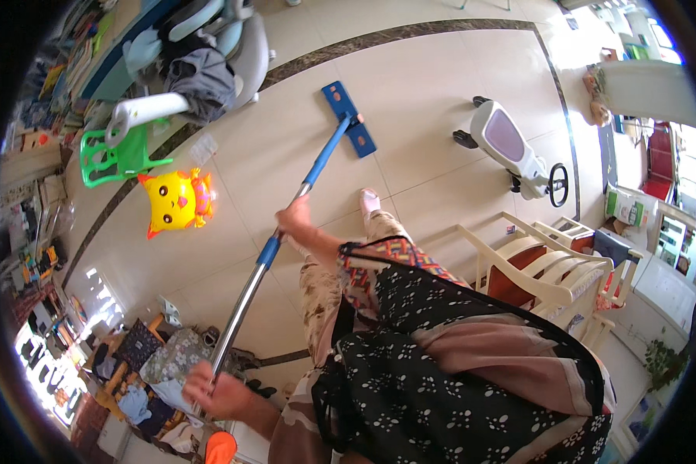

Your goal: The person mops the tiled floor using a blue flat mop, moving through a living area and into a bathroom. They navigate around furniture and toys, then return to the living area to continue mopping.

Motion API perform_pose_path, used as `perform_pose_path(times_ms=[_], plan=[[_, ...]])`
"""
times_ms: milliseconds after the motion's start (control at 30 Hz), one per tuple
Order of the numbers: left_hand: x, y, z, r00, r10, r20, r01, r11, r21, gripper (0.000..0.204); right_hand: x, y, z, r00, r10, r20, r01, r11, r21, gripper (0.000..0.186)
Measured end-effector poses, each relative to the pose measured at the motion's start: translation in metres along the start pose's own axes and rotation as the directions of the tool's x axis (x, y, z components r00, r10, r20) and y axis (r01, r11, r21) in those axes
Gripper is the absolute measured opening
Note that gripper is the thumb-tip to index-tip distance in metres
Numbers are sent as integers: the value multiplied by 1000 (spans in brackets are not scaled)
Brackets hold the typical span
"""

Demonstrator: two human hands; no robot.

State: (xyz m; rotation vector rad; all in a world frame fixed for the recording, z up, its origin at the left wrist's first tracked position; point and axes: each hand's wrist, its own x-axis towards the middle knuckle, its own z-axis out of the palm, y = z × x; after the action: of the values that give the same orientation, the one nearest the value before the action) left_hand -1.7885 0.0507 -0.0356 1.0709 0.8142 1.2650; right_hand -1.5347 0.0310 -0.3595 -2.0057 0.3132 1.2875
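A flat mop with a blue rectangular head [349,120] lies against the pale tiled floor, its silver and blue pole [243,298] slanting down to the lower left. My right hand [295,217] is closed round the middle of the pole, just above a blue collar. Lower down, my left hand [215,392] grips the pole near its upper end and is slightly blurred. No pad or cloth shows on top of the mop head. A pink shoe [370,200] of mine stands on the tiles, right of the pole.
Left of the mop are a yellow cat-shaped balloon [172,203], a green plastic chair [117,155] and a grey swivel chair [251,58] with clothes. To the right are a white ride-on toy [506,139] and cream wooden chairs [530,267]. Piled clothes [151,394] lie lower left.
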Motion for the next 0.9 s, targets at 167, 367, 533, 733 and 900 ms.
perform_pose_path(times_ms=[167,367,533,733,900], plan=[[-50,-112,176,977,-127,172,113,990,90,17,145,4,-195,949,29,-314,38,978,205,50],[-104,-157,286,897,-261,358,203,960,192,17,164,-18,-345,936,250,-247,-67,816,574,17],[-116,-103,293,712,-437,550,386,897,214,28,175,16,-345,996,85,-11,-5,182,983,9],[-107,-25,244,750,-430,502,175,861,477,36,64,27,-267,966,255,-39,-129,608,783,7],[-88,-40,235,692,-587,419,341,778,527,32,101,72,-253,983,-45,175,-174,29,984,36]])
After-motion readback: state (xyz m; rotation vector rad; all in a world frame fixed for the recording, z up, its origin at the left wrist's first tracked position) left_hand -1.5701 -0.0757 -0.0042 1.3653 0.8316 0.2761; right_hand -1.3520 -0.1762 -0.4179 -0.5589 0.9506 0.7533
